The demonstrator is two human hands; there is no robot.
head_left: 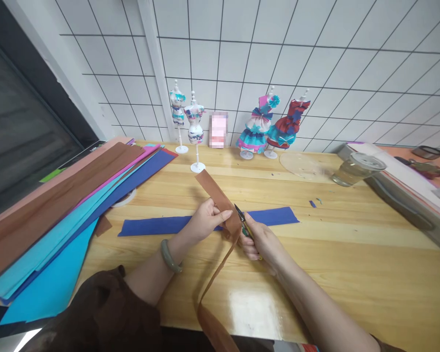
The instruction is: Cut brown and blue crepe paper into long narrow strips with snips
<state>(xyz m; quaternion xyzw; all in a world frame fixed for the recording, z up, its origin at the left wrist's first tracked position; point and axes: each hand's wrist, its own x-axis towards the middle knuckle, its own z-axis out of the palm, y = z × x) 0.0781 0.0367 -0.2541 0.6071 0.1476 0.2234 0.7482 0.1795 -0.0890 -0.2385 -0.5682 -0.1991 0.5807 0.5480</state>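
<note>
My left hand pinches a strip of brown crepe paper between thumb and fingers, above the middle of the table. My right hand is closed round a pair of scissors, whose dark blades lie against the strip's right edge. From there a long brown tail of the strip hangs toward me and over the table's front edge. Beneath both hands a dark blue paper strip lies flat across the wood, its middle hidden by them. The scissors' handles are mostly covered by my fingers.
Brown, pink, turquoise and blue paper sheets are piled at the left. Several small dress forms stand along the tiled wall, two in paper dresses. A lidded plastic cup is at the back right. Blue scraps lie on the table.
</note>
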